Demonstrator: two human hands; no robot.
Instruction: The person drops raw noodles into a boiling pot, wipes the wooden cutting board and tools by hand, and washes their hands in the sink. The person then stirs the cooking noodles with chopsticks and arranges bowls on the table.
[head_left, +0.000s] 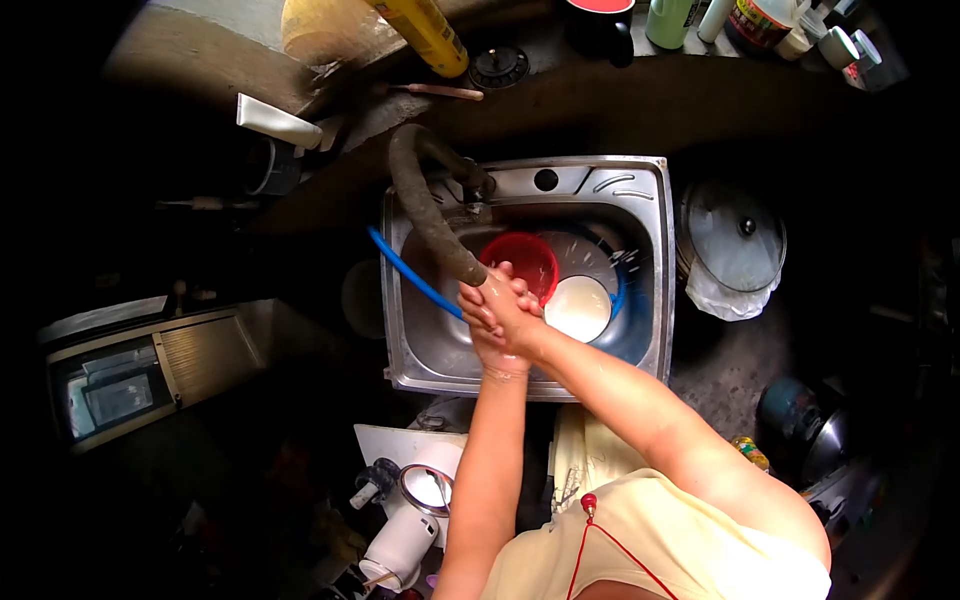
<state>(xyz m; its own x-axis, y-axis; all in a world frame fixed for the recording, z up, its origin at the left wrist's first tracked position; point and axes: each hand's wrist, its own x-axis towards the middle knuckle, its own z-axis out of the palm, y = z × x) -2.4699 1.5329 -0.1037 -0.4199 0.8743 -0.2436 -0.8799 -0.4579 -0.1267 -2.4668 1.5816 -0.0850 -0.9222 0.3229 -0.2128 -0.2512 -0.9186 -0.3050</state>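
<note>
My left hand (496,352) and my right hand (512,312) are clasped together over the sink (655,300), wet, their fingers wrapped around each other. The right hand lies on top and hides part of the left. Just above them is the open end of a thick grey-brown hose (425,215) that comes from the faucet. Beneath and behind the hands, a red bowl (525,258) and a white bowl (578,308) lie in the basin. Splashes of water show near the bowls. A blue hose (415,277) runs over the sink's left rim.
A pot with a glass lid (735,235) stands right of the sink. Along the back are a yellow can (428,38), a black mug (600,30), a green bottle (670,22) and a white tube (278,122). A white kettle (400,548) is at the lower left.
</note>
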